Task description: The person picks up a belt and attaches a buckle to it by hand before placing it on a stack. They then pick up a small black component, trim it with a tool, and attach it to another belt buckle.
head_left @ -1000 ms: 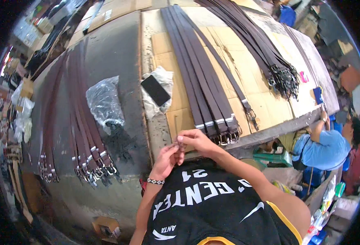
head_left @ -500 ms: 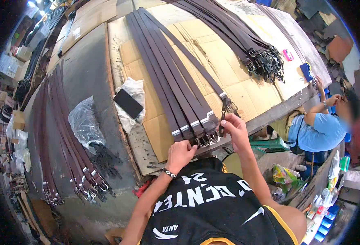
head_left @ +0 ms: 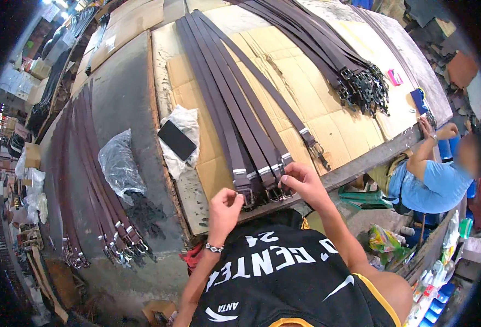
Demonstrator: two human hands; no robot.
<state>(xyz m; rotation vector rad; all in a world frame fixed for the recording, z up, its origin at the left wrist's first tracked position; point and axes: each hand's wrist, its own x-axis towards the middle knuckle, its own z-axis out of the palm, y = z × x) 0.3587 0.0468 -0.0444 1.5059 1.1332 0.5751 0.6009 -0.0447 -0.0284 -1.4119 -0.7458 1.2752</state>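
Observation:
Several dark brown belts (head_left: 227, 103) run down the cardboard, with white wrapping near their metal buckles at the table's front edge. My left hand (head_left: 225, 212) is closed in a pinch at the leftmost buckle (head_left: 247, 199). At the right of the row, my right hand (head_left: 305, 186) pinches the buckle end of a belt; its fingers partly hide the buckle there. One separate belt (head_left: 273, 92) slants away to the right, its buckle (head_left: 316, 148) lying on the cardboard, apart from my right hand.
A phone (head_left: 176, 140) rests on a white cloth (head_left: 194, 122). Left are a clear plastic bag (head_left: 121, 166) and more belts (head_left: 88, 180). Another belt pile (head_left: 328, 49) lies at the back right. A person in a blue shirt (head_left: 434, 185) is at the table's right side.
My right hand has lowered from a raised dark strap end to the right buckle of the row. My left hand has shifted left and down. The separate belt's buckle now lies farther from the row.

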